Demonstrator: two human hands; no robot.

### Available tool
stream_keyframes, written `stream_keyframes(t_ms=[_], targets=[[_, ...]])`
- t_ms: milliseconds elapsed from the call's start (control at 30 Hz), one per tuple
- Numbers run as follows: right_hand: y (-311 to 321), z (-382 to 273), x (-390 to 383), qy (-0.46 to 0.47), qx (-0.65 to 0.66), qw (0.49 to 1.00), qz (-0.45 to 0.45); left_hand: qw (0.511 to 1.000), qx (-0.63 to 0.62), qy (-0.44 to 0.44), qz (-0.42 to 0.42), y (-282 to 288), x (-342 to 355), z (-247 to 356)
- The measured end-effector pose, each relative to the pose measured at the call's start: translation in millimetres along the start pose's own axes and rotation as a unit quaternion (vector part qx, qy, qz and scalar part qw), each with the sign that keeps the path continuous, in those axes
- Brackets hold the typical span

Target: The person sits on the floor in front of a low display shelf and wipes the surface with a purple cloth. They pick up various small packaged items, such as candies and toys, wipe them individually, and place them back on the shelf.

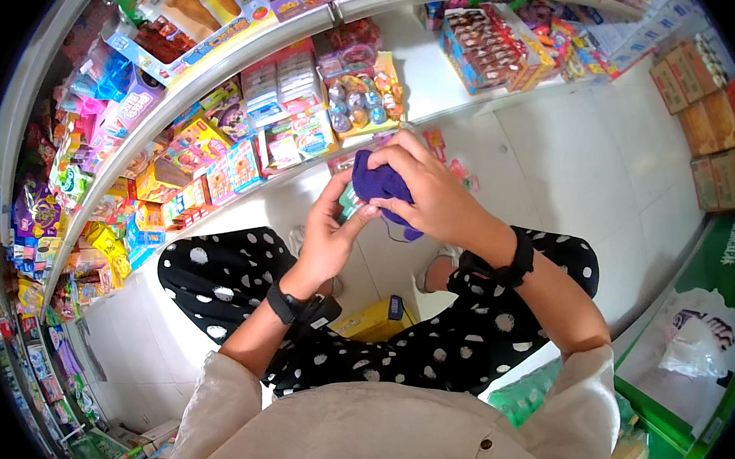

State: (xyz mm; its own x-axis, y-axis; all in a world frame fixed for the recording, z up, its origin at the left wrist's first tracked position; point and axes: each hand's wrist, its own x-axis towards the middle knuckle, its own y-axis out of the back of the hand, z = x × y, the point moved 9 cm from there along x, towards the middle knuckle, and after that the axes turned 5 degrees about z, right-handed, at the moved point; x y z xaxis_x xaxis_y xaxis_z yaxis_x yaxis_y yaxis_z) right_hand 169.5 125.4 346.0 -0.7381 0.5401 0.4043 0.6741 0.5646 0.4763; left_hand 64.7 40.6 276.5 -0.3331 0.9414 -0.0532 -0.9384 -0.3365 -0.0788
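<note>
In front of the lower shelf, my left hand [331, 230] grips a small teal-green packet [349, 202] between thumb and fingers. A bunched purple cloth [377, 180] is in my right hand [437, 192], its fingers curled over the top. The cloth presses against the packet and hides much of it, so I cannot tell its exact kind. Part of the cloth hangs below my right hand. Just beyond my hands, a tray of round capsule toys [358, 101] and a small box of sweets [313, 129] stand on the shelf.
Curved shelves [226, 61] packed with colourful snack boxes run along the left and far side. A display box of brown-topped sweets [484, 47] stands further right. Cartons [710, 124] are stacked at the right, near a green-edged case [671, 349]. A yellow box [370, 320] lies between my legs.
</note>
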Motion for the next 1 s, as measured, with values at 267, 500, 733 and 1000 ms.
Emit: stream_keyframes(t_ms=[267, 500, 733, 1000], targets=[[14, -18, 3, 0.017, -0.027, 0.997, 0.075, 0.997, -0.036, -0.024, 0.059, 7, -14, 35], [5, -11, -9, -0.009, -0.081, 0.995, 0.065, 0.991, -0.042, -0.071, 0.103, 32, -11, 39], [22, -10, -2, -0.023, -0.125, 0.986, 0.104, 0.984, -0.124, -0.046, 0.116, 40, -6, 18], [91, 12, 6, -0.013, -0.134, 0.964, 0.229, 0.977, 0.051, -0.007, 0.206, 77, 32, -62]])
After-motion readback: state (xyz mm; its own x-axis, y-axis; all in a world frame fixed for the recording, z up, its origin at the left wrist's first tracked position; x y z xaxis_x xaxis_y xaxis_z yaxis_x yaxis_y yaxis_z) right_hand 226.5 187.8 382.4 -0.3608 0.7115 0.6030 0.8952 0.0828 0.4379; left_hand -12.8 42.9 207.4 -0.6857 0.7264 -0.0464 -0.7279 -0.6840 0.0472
